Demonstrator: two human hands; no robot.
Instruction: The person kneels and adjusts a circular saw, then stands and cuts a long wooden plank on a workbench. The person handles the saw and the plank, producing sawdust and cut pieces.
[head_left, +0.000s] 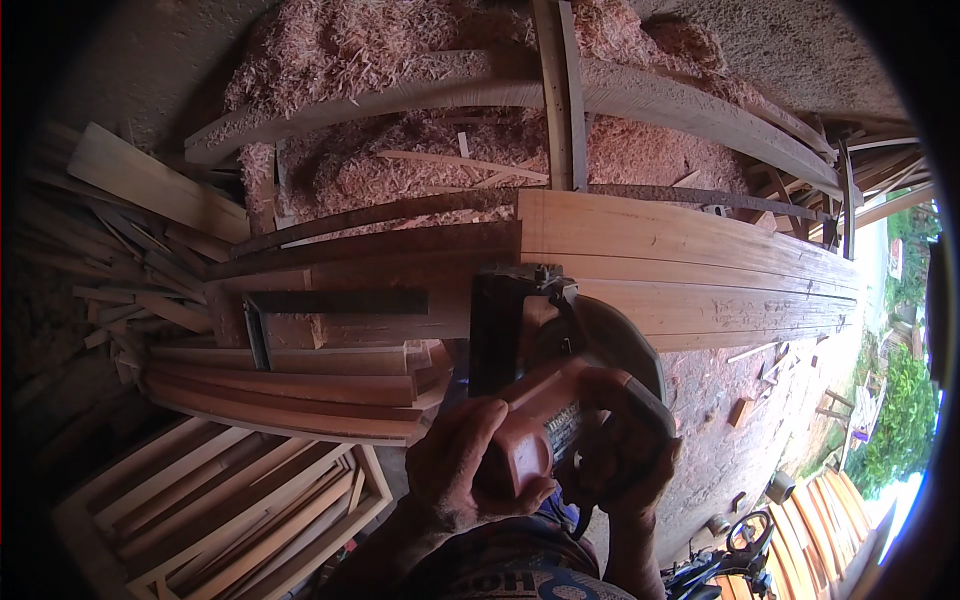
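A hand-held power saw, with a round blade guard, a dark base plate and a reddish body, is in front of me at the middle of the bench. My left hand is closed round the lower left of that body. My right hand is closed on the saw's dark handle, its fingers partly in shadow. Beyond the saw lie long pale boards side by side, butting a darker plank on the left. A dark metal square rests on that plank. The blade itself is hidden.
Shaving heaps and curved beams fill the back. Offcuts, stacked strips and wooden frames crowd the left. At right are a wood-littered floor, a parked motorbike, leaning planks and greenery outdoors.
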